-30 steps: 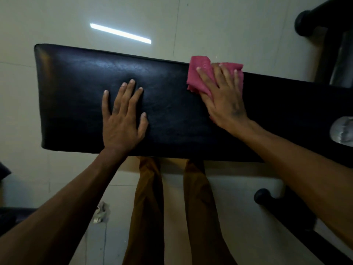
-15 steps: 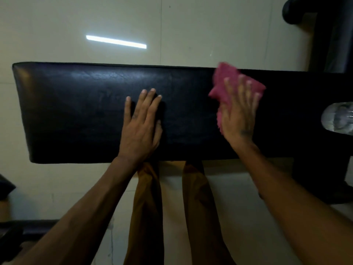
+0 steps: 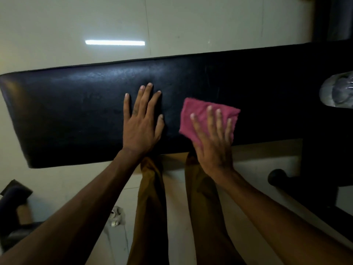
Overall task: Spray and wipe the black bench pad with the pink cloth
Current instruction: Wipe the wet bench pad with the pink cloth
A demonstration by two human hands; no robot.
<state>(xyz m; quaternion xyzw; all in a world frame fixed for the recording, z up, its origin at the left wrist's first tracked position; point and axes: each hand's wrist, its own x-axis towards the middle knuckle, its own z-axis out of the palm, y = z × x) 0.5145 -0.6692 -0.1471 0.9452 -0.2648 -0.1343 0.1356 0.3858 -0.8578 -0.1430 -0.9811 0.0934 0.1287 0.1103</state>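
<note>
The black bench pad (image 3: 76, 111) stretches across the view from left to right. My left hand (image 3: 141, 123) lies flat on its middle, fingers spread, holding nothing. Just to the right, my right hand (image 3: 214, 144) presses the folded pink cloth (image 3: 198, 115) onto the pad near its front edge, fingers stretched over the cloth. A clear bottle (image 3: 338, 90) stands on the pad at the far right edge of the view, seen from above; whether it is the sprayer I cannot tell.
Pale floor tiles (image 3: 57, 25) surround the bench. Black frame parts with a round end cap (image 3: 277, 176) sit at the lower right. My brown trouser legs (image 3: 152, 207) stand at the pad's front edge. A dark object (image 3: 13, 194) lies at the lower left.
My right hand has dragged the pink cloth from the pad's far edge toward the near edge. The left hand stays flat on the pad. The view has shifted slightly.
</note>
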